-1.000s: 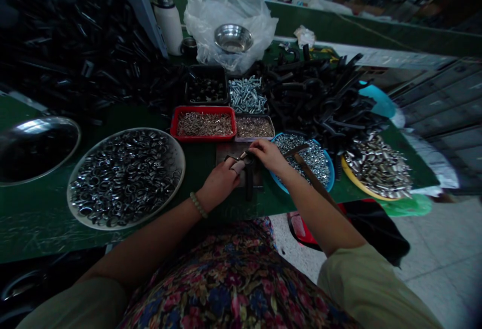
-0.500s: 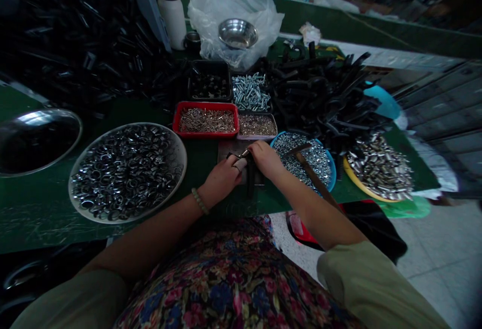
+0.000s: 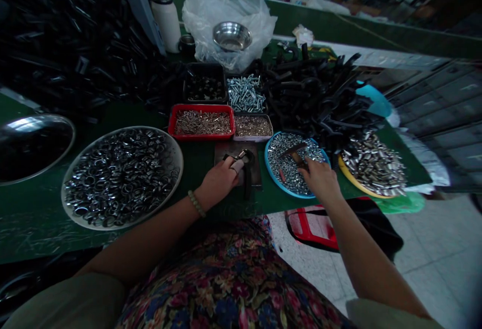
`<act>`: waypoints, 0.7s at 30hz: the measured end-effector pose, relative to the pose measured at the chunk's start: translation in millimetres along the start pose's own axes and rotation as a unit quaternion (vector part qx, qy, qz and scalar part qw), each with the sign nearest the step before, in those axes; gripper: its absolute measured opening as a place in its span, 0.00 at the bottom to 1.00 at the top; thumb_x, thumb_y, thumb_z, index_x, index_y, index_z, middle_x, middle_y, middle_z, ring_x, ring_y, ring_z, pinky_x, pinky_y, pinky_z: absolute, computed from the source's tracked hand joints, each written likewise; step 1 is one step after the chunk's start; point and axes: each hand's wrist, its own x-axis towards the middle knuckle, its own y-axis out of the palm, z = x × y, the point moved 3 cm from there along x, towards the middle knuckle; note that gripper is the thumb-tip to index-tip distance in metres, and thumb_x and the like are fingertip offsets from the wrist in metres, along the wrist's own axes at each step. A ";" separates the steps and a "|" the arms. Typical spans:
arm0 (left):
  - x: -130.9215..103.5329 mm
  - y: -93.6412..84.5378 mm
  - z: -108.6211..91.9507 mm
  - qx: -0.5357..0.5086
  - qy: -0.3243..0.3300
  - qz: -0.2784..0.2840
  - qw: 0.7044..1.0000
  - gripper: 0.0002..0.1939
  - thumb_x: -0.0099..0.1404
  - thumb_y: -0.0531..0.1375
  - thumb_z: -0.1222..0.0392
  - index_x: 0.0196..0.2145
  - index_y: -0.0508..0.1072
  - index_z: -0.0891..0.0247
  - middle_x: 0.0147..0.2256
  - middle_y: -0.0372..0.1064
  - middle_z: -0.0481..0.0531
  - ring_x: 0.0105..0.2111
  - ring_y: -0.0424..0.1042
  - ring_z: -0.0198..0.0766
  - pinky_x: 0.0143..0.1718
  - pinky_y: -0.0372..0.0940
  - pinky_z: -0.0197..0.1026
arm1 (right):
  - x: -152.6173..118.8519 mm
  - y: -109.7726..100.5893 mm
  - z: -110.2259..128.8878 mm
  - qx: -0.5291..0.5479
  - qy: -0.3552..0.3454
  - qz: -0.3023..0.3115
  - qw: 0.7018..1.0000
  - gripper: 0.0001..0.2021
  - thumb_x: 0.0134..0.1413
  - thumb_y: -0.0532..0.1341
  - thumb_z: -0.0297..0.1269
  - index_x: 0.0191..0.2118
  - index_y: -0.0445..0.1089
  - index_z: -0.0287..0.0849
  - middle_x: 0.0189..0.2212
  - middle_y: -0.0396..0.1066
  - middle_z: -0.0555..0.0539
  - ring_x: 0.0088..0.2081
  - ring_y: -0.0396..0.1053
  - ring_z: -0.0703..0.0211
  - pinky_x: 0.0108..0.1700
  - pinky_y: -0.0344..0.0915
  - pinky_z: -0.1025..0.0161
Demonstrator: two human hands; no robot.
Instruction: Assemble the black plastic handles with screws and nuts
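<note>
My left hand [image 3: 220, 178] is closed on a black part [image 3: 247, 181] with a shiny metal piece at its top end. The part lies on a flat metal plate [image 3: 256, 168] on the bench. Just what the fingertips pinch is too small to make out. Over to the right, my right hand [image 3: 322, 181] wraps round the handle of a hammer [image 3: 297, 157]. Its head rests over a blue round tray [image 3: 266, 160] full of small silvery metal parts.
Beyond my hands stand a red tray [image 3: 169, 130] of small pins, a smaller tray [image 3: 271, 135] of bits, and bolts [image 3: 246, 93]. Metal rings fill a round tray [image 3: 181, 178] on the left. Black parts [image 3: 316, 88] are heaped at right, near a yellow tray [image 3: 348, 181] of metal cylinders.
My right hand has left the black part and moved right onto the hammer handle. My left hand stays at the plate. The view has shifted slightly.
</note>
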 end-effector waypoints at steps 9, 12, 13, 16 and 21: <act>1.1 3.2 0.8 0.001 -0.015 0.009 1.000 0.17 0.67 0.54 0.61 0.53 0.63 0.58 0.45 0.63 0.53 0.39 0.68 0.40 0.41 0.65 0.41 | -8.9 -36.1 102.9 0.309 -0.121 0.009 0.943 0.20 0.65 0.46 0.38 0.60 0.58 0.43 0.50 0.72 0.40 0.46 0.74 0.49 0.46 0.70 0.53; 1.1 5.4 1.6 -0.001 -0.011 0.008 1.000 0.18 0.66 0.55 0.61 0.54 0.63 0.59 0.44 0.64 0.54 0.40 0.68 0.41 0.41 0.65 0.42 | -5.9 -50.1 121.9 0.343 -0.127 -0.016 0.931 0.21 0.65 0.47 0.38 0.61 0.57 0.44 0.52 0.71 0.40 0.49 0.72 0.48 0.49 0.69 0.52; 1.2 5.9 1.7 -0.002 -0.008 0.006 1.000 0.19 0.66 0.55 0.61 0.54 0.62 0.59 0.44 0.64 0.54 0.40 0.68 0.42 0.41 0.65 0.42 | -4.4 -51.7 124.5 0.341 -0.121 -0.015 0.932 0.20 0.65 0.47 0.38 0.61 0.57 0.44 0.51 0.71 0.40 0.49 0.72 0.48 0.49 0.69 0.51; 1.8 6.6 2.1 -0.004 -0.006 0.004 1.000 0.19 0.66 0.55 0.62 0.55 0.62 0.60 0.44 0.64 0.54 0.40 0.68 0.42 0.40 0.65 0.42 | -1.1 -50.5 129.5 0.321 -0.130 0.053 0.936 0.19 0.65 0.47 0.36 0.58 0.60 0.43 0.48 0.73 0.39 0.45 0.74 0.48 0.47 0.69 0.51; 2.6 5.7 2.8 -0.010 -0.004 0.008 1.000 0.16 0.66 0.54 0.61 0.52 0.64 0.60 0.45 0.65 0.54 0.40 0.68 0.41 0.42 0.64 0.41 | -2.5 -56.8 128.1 0.344 -0.098 0.010 0.934 0.21 0.65 0.46 0.37 0.61 0.55 0.42 0.49 0.72 0.39 0.46 0.74 0.49 0.46 0.69 0.53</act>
